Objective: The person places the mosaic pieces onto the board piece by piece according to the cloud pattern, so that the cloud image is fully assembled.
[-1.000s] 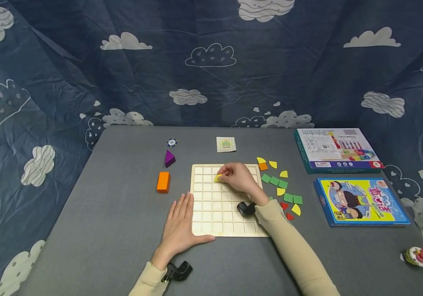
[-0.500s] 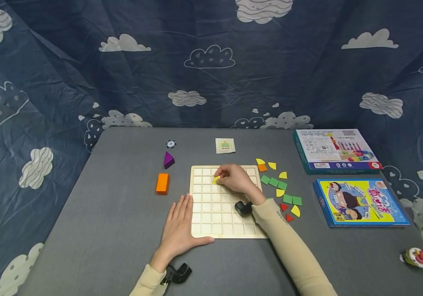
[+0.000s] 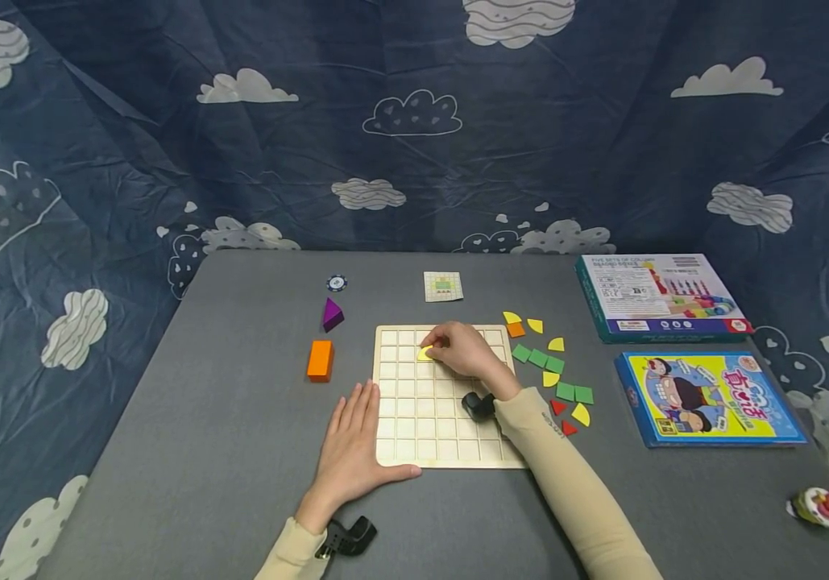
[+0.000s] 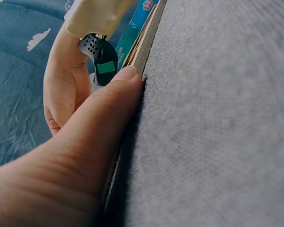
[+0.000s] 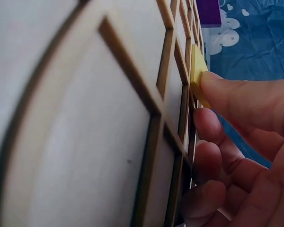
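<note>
Thumb and fingers of my right hand pinch a small yellow piece over an upper row of the wooden grid board. In the right wrist view, that yellow piece is tilted against the raised grid lines, under the thumb. My left hand lies with straight fingers along the board's left side. Its thumb touches the near edge of the board. Much of the board's right part is hidden by my right hand and forearm.
Right of the board lie yellow quarter-circles, green squares, red triangles and an orange square. A pattern card lies behind. Left are an orange block, purple prism and chip. Boxes stand right.
My right hand has shifted slightly left with the yellow piece, which now sits a little lower and flatter on the board. The left hand stays in place.
</note>
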The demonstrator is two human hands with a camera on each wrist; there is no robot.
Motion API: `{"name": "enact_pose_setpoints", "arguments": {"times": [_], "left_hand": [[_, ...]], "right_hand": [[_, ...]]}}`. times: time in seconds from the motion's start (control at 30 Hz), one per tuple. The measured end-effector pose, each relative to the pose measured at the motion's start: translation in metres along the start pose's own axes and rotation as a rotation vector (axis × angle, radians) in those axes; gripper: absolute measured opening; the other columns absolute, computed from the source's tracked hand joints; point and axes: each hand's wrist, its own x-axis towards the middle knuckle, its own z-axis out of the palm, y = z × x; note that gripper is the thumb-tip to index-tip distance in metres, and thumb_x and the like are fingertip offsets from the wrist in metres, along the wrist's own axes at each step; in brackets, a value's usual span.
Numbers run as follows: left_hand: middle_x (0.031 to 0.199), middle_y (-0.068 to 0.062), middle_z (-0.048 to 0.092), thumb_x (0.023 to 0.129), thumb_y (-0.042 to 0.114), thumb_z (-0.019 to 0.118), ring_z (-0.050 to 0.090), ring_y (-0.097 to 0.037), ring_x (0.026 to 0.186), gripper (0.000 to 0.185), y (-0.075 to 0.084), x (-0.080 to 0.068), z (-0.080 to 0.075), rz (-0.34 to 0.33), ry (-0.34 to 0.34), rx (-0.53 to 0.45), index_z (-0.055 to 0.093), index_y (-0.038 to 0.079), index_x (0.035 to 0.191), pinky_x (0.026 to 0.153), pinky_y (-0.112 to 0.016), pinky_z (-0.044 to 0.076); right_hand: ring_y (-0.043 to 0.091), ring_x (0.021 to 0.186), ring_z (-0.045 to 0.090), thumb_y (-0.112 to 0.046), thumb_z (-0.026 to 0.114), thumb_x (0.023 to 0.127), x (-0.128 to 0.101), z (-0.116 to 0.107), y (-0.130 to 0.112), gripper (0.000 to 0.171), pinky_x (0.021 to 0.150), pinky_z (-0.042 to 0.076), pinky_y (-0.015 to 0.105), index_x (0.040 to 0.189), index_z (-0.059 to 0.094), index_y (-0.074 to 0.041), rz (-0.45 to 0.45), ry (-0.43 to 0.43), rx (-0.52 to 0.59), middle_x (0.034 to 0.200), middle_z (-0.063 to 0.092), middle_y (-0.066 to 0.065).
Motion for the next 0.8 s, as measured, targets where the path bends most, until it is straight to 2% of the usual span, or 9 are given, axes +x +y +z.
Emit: {"name": "enact_pose_setpoints", "arguments": {"times": [0.23, 0.5, 0.8], "left_hand": [[0.155, -0.016, 0.014, 0.063, 0.086, 0.054, 0.006, -0.026, 0.143, 0.13, -0.0004, -0.0003, 0.0003, 0.0, -0.008, 0.001, 0.013, -0.002, 0.15, 0.113, -0.041, 0.002], [0.156, -0.016, 0.014, 0.063, 0.085, 0.055, 0.005, -0.026, 0.143, 0.131, -0.0004, 0.001, -0.0005, 0.002, -0.002, -0.003, 0.013, -0.002, 0.15, 0.113, -0.041, 0.002], [0.155, -0.017, 0.014, 0.063, 0.085, 0.055, 0.006, -0.027, 0.143, 0.13, 0.0, 0.0, -0.0004, -0.001, -0.004, -0.011, 0.014, -0.003, 0.15, 0.113, -0.042, 0.002]], "right_hand": [[0.015, 0.074, 0.056, -0.011, 0.072, 0.084, 0.0031, 0.0021, 0.0002, 0.005, 0.072, 0.044, 0.034, 0.088, 0.076, -0.012, 0.083, 0.002, -0.014, 0.079, 0.063, -0.003], [0.015, 0.067, 0.052, -0.011, 0.071, 0.085, 0.0023, -0.0003, 0.0006, 0.005, 0.067, 0.041, 0.031, 0.089, 0.075, -0.011, 0.101, 0.007, 0.012, 0.073, 0.061, -0.002], [0.015, 0.066, 0.049, -0.009, 0.071, 0.085, -0.0037, -0.0056, 0.0082, 0.012, 0.064, 0.04, 0.029, 0.097, 0.071, -0.008, 0.005, -0.082, 0.055, 0.074, 0.058, -0.001]]}}
